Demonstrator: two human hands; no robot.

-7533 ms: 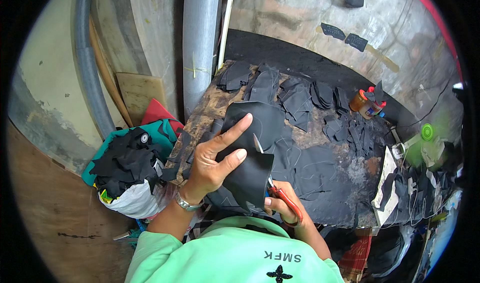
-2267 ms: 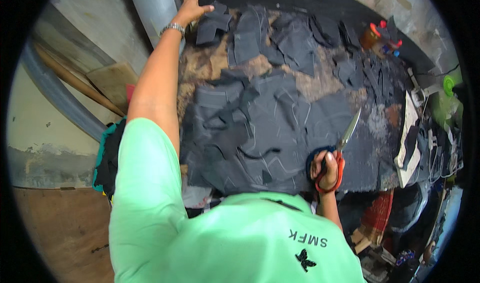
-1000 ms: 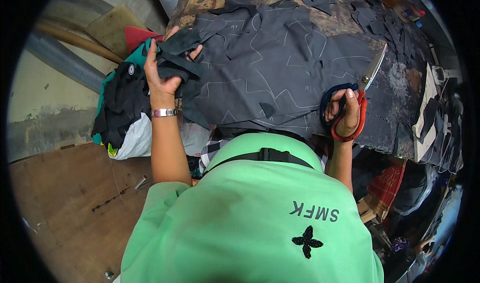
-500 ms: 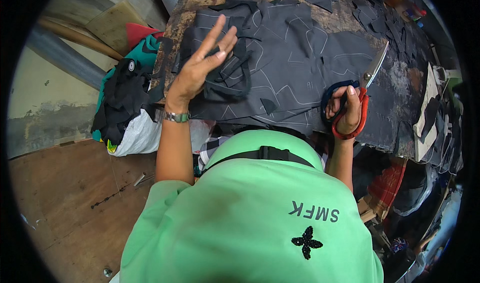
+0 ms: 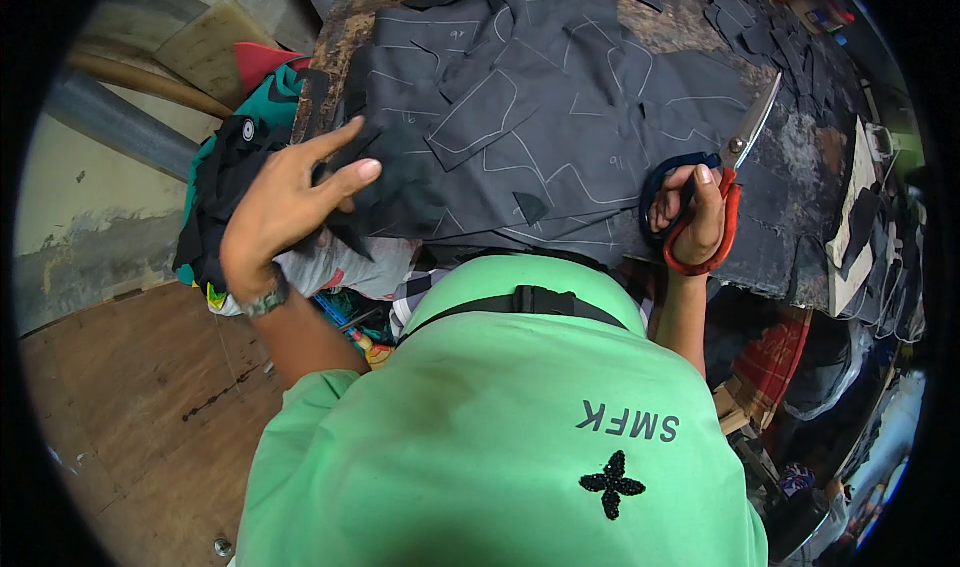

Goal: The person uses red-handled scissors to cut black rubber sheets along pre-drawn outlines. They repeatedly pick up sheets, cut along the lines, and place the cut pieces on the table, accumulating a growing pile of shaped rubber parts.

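Looking down over our green shirt, we see a worn wooden worktable covered with dark grey fabric marked in chalk with pattern outlines. Our left hand hovers at the table's left edge, fingers spread wide, fingertips touching a loose black fabric scrap that overhangs the edge. Our right hand grips a pair of scissors with one red and one dark blue handle loop, fingers curled through the loops; the blades look closed or nearly so and point up and away, resting on the chalked cloth. Beside the table on the left lies a heap of black and teal offcuts over a white bag, above a brown wooden floor.

We judge the scrap could slide off the edge, since the open hand only rests on it. The scissor tips lie on marked cloth and could snag or nick a chalked piece if the hand shifts.
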